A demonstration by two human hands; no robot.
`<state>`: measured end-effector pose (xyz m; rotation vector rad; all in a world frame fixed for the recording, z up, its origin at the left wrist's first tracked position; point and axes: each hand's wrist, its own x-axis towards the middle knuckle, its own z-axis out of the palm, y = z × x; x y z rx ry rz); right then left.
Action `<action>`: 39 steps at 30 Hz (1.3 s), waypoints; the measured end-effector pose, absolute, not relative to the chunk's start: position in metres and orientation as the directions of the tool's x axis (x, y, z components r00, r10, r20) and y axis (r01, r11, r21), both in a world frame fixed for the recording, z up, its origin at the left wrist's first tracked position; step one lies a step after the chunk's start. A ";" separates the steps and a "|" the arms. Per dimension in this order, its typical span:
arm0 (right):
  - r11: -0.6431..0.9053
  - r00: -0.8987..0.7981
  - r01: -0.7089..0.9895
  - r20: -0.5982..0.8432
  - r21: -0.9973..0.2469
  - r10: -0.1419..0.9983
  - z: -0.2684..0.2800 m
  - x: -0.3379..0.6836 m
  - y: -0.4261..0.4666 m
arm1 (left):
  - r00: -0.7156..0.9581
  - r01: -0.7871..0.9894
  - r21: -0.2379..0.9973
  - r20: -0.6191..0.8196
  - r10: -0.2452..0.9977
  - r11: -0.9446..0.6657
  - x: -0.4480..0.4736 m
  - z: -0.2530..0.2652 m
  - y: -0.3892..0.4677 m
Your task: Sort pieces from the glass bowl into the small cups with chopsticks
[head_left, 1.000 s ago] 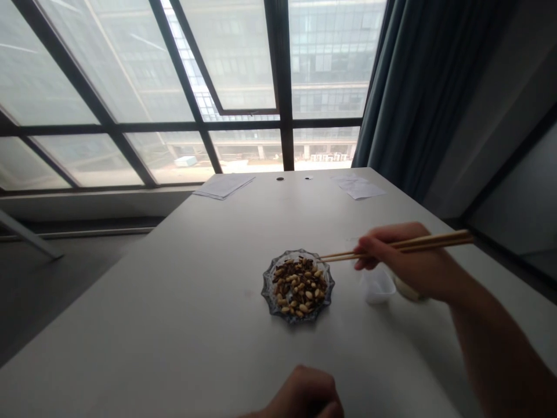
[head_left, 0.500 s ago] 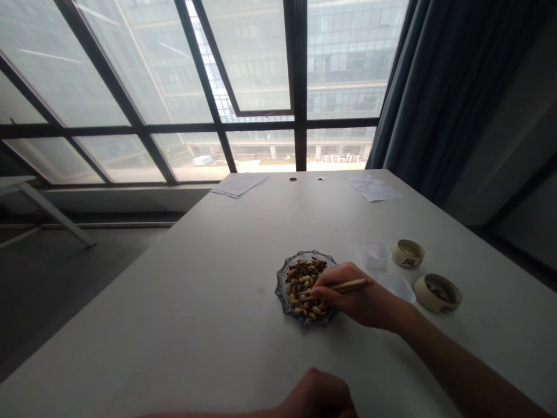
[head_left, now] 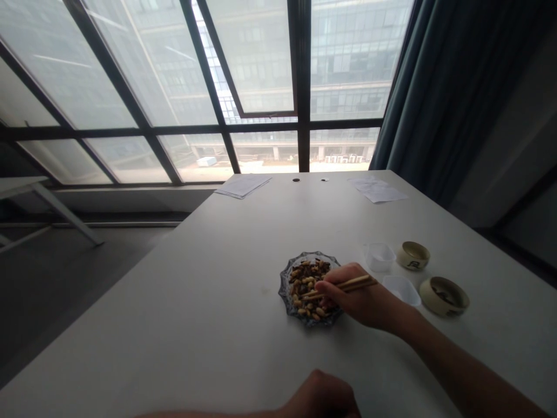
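Note:
A pair of wooden chopsticks [head_left: 357,283] is gripped in my right hand [head_left: 354,293], their tips down among the nuts and dark seeds [head_left: 307,284]. These fill a scalloped glass dish [head_left: 285,299], whose right side is partly covered by my hand. Whether the tips pinch a single piece is too small to tell. My left hand [head_left: 324,395] rests closed at the table's near edge, below the dish; its fingers are curled and mostly hidden from view.
Right of the dish stand two clear plastic containers [head_left: 380,257] and two cream ceramic bowls [head_left: 413,255]; the nearer bowl [head_left: 444,296] holds something dark. Paper sheets [head_left: 243,186] and more paper [head_left: 378,190] lie at the white table's [head_left: 195,302] far end, by the window.
The chopsticks have shifted slightly in my right hand, with the tips still in the dish. The whole view has moved a little; my left hand stays put.

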<state>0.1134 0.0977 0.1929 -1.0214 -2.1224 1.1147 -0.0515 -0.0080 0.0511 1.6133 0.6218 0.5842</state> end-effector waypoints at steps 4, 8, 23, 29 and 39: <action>0.414 -0.563 0.412 0.130 -0.811 0.816 0.211 0.124 0.093 | 0.722 0.091 0.991 0.004 0.692 -0.100 -0.053 0.042 -0.009; 0.444 -0.462 0.543 0.188 -0.713 0.867 0.242 0.155 0.083 | 0.726 0.064 0.987 0.054 0.686 -0.146 -0.052 0.042 -0.009; -0.139 0.289 0.766 0.143 -0.628 0.947 0.287 0.297 0.059 | 0.709 0.065 0.975 0.106 0.697 -0.214 -0.050 0.069 -0.010; -0.188 0.168 0.682 -0.099 -0.707 0.981 0.265 0.299 0.099 | 0.733 0.072 0.967 0.116 0.670 -0.245 -0.052 0.066 -0.006; -0.094 0.032 0.698 -0.100 -0.710 0.994 0.253 0.293 0.114 | 0.728 0.046 0.966 0.142 0.670 -0.255 -0.051 0.063 -0.007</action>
